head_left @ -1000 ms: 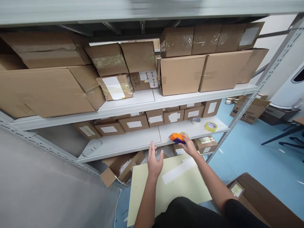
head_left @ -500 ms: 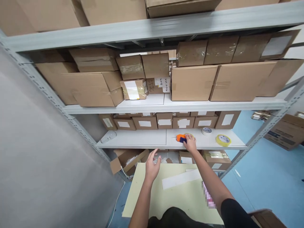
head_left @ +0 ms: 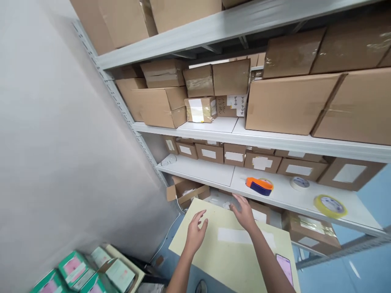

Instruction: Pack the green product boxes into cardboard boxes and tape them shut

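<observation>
My left hand [head_left: 196,232] hovers over the left part of the pale yellow board [head_left: 210,260], fingers apart and holding nothing. Above the board's far edge is my right hand [head_left: 243,211], also with spread fingers and nothing in it. Between and beyond the hands a strip of white paper [head_left: 233,235] lies on the board, partly covered by my right forearm. On the shelf just past my right hand rests an orange and dark blue tape dispenser [head_left: 259,186]. A phone [head_left: 284,266] lies at the board's right edge.
A white tape roll [head_left: 299,183] and a yellow tape roll [head_left: 330,206] sit on the white shelf [head_left: 198,169], before a row of labelled cardboard boxes. An open carton [head_left: 186,191] stands below. Green boxes [head_left: 73,266] are at lower left, beside the grey wall [head_left: 76,142].
My right hand has let go of the tape dispenser and drawn back over the board; the dispenser stays on the shelf. My view has turned left, bringing the green boxes into sight.
</observation>
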Demonstrator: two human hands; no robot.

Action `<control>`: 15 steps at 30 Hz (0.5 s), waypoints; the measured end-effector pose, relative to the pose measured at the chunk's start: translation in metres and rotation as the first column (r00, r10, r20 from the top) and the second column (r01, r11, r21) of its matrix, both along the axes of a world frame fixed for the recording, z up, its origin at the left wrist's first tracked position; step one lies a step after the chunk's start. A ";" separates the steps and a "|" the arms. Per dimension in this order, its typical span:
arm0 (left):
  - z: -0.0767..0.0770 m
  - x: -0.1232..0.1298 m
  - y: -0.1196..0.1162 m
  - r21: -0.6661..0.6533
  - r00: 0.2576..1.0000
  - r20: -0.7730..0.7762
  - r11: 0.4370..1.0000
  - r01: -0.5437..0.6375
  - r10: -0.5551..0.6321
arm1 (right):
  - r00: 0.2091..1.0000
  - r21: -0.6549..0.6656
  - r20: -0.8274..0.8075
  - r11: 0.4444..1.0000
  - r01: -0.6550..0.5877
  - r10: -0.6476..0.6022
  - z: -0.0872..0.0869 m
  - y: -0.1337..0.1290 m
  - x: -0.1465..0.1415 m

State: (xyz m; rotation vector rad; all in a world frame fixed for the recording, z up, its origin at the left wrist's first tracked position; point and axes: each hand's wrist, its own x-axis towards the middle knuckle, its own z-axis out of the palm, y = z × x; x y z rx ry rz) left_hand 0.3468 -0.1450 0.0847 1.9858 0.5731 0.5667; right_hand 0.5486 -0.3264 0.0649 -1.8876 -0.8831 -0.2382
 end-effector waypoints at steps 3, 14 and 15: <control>-0.013 -0.030 0.004 0.004 0.996 -0.069 0.999 -0.051 0.051 | 0.996 0.012 -0.064 0.998 -0.061 0.061 -0.024 0.020 -0.021; -0.009 -0.152 0.031 0.010 0.966 -0.004 0.966 -0.260 0.260 | 0.927 -0.012 -0.167 0.939 -0.343 0.336 -0.030 0.103 -0.153; -0.010 -0.166 0.035 0.016 0.962 0.011 0.962 -0.273 0.273 | 0.919 -0.003 -0.164 0.932 -0.363 0.357 -0.029 0.112 -0.168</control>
